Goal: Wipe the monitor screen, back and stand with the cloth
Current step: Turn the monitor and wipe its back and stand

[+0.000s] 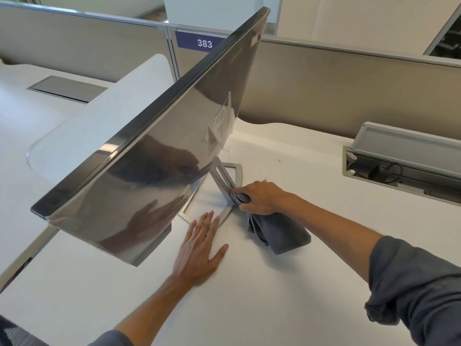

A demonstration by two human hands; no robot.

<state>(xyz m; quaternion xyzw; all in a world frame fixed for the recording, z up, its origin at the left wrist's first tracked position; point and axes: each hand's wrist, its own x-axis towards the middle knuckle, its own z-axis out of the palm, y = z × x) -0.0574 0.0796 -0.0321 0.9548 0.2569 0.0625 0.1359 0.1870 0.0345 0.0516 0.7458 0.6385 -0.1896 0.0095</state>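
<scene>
White "383" on blue partition sign [200,40]

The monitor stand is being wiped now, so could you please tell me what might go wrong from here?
1. The right hand presses the cloth against the stand's slim neck; a hard push might rock the monitor.
2. The left hand lies flat on the desk, barely touching the base, so it hardly steadies it.
</scene>
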